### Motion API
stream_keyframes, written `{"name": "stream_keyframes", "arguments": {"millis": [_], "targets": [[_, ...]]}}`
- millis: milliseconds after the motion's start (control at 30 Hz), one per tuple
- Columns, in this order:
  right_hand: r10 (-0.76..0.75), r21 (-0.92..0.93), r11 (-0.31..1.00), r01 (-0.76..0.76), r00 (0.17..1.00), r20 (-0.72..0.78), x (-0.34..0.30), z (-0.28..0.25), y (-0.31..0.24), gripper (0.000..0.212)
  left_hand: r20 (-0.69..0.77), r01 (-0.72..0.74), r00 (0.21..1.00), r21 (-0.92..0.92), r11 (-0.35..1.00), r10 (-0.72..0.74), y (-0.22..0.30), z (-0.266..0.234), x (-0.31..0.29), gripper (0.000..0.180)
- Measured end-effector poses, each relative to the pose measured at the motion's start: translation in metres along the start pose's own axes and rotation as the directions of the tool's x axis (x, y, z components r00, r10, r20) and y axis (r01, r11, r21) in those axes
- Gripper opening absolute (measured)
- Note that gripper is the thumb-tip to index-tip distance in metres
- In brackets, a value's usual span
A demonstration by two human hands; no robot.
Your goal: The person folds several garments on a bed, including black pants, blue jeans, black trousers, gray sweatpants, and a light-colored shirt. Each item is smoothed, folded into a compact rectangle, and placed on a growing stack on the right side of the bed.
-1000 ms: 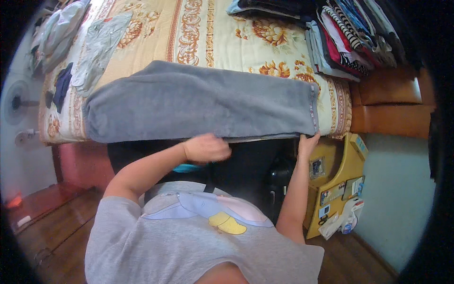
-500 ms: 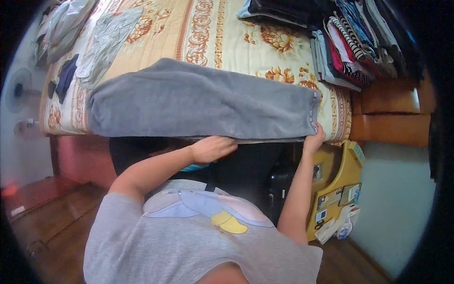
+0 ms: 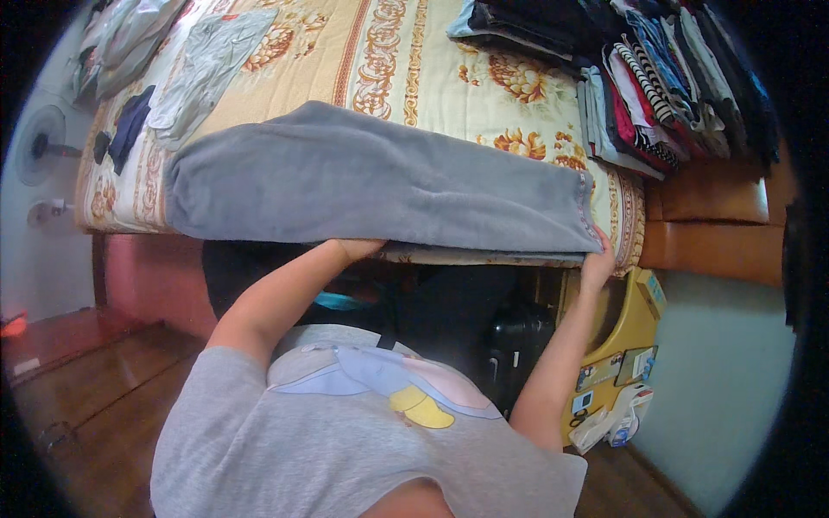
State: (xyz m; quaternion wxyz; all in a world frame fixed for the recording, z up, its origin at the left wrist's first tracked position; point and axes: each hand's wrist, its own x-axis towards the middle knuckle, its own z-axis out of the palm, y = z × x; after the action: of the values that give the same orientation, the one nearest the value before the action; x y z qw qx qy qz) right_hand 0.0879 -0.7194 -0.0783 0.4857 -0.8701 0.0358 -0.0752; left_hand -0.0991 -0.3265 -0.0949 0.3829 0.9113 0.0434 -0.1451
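Note:
A grey fleece garment, seemingly trousers folded lengthwise, lies across the near side of the bed. Its right end has a thin patterned trim. At the near right corner, my right hand pinches the cloth by the trimmed end. My left hand is slipped beneath the near edge, left of the middle. Fabric covers its fingers, so their grip does not show. Between my hands, a darker lower layer shows under the near edge.
A floral bedspread covers the bed. Folded clothes stand in rows at the far right; a pale garment and dark small pieces lie far left. A fan stands left. A black suitcase and yellow shelf unit are below.
My left hand has gone from resting at the near edge to underneath the fleece, shifting left. My right hand keeps the corner, now slightly farther right and nearer to me.

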Motion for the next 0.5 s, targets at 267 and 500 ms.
{"name": "stream_keyframes", "arguments": {"millis": [267, 500], "targets": [[-0.132, -0.133, 0.982, 0.134, 0.991, 0.022, 0.006, -0.001, 0.022, 0.057, 0.162, 0.172, 0.978, -0.279, 0.945, -0.131, -0.01, 0.029, -0.007, 0.049], [-0.177, -0.109, 0.979, 0.17, 0.982, -0.058, -0.011, 0.009, 0.052, 0.062, 0.403, 0.334, 0.902, -0.419, 0.844, -0.157, 0.023, 0.004, -0.023, 0.047]]}}
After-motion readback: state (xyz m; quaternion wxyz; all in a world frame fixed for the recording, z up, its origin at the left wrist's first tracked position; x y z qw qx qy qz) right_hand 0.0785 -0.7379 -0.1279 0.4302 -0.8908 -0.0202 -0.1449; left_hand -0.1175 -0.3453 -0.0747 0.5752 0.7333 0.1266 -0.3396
